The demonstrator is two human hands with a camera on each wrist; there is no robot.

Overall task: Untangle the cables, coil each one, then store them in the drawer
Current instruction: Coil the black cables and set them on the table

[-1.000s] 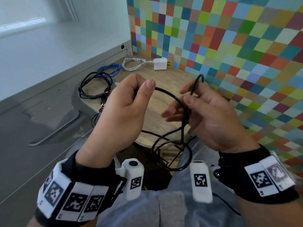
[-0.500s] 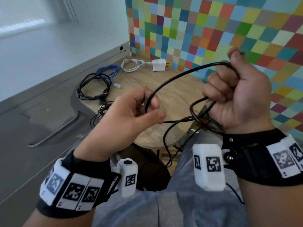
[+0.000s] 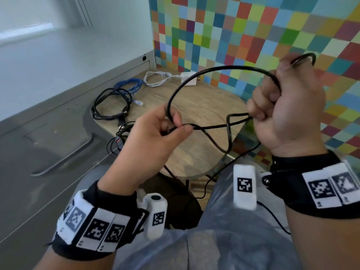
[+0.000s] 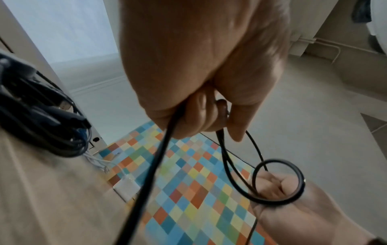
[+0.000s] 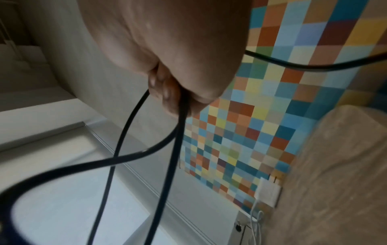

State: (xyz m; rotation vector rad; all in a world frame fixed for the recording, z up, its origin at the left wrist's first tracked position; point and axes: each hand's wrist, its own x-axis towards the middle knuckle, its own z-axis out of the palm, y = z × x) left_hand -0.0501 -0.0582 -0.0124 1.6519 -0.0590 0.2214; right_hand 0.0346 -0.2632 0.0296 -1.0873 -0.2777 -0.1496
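Step in hand: coiling the black cable (image 3: 214,69), judged from the loops gathered in the right hand (image 3: 292,114).
Right hand: fisted around several turns of the cable at right of centre in the head view; a short bend sticks out above the thumb.
Left hand (image 3: 153,145): at centre frame, thumb and fingers pinched on the same cable where an arc runs up and over to the right fist.
Doing it well: I would let the cable slide through the left pinch, match each new loop to those already held, and roll out any twist, since a kinked strand crosses between the hands.
Slack: the loose end drops below the bench edge; where it ends I cannot tell.
Bench (image 3: 194,152): round-cornered wood top, carrying a black cable bundle (image 3: 111,106), a blue cable (image 3: 130,85) and a white charger (image 3: 190,78) with cord, toward upper left.
Room: chequered multicolour wall (image 3: 253,26) at upper right, pale wall at left.
Drawer: not identifiable.
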